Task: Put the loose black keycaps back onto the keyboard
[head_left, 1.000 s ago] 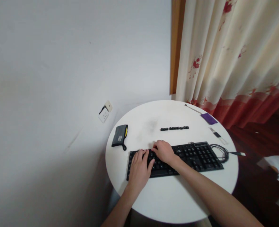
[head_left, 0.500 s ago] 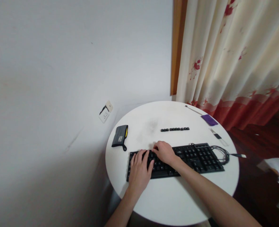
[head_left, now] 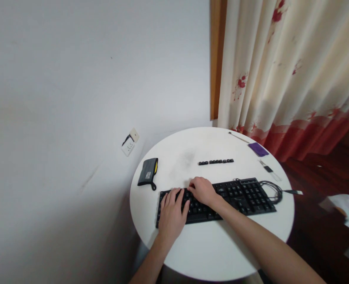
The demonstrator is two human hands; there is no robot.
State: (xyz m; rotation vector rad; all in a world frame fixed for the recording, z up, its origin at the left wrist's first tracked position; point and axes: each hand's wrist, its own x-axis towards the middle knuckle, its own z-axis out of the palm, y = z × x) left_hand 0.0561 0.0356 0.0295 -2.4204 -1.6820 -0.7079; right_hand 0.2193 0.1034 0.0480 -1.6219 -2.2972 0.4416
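Note:
A black keyboard point(head_left: 235, 201) lies across the front half of the round white table. My left hand point(head_left: 172, 215) rests on its left end, fingers spread over the keys. At the upper edge of the keyboard, right beside the left fingertips, is my right hand point(head_left: 202, 191). Its fingers are curled in and pressed together over the top rows, and whatever they may pinch is hidden. Beyond the keyboard, several loose black keycaps point(head_left: 216, 161) stand in a row with small gaps.
A dark grey pouch point(head_left: 147, 172) lies at the table's left. Along the right side are a thin brush point(head_left: 238, 137), a purple cloth point(head_left: 258, 149) and a wire keycap puller point(head_left: 268, 168). The coiled cable point(head_left: 276, 193) reaches past the table's rim point(head_left: 292, 221). A wall socket point(head_left: 128, 146) is at left.
The whole view has shifted slightly, so everything sits a little further left. Both hands keep nearly the same place and shape on the keyboard.

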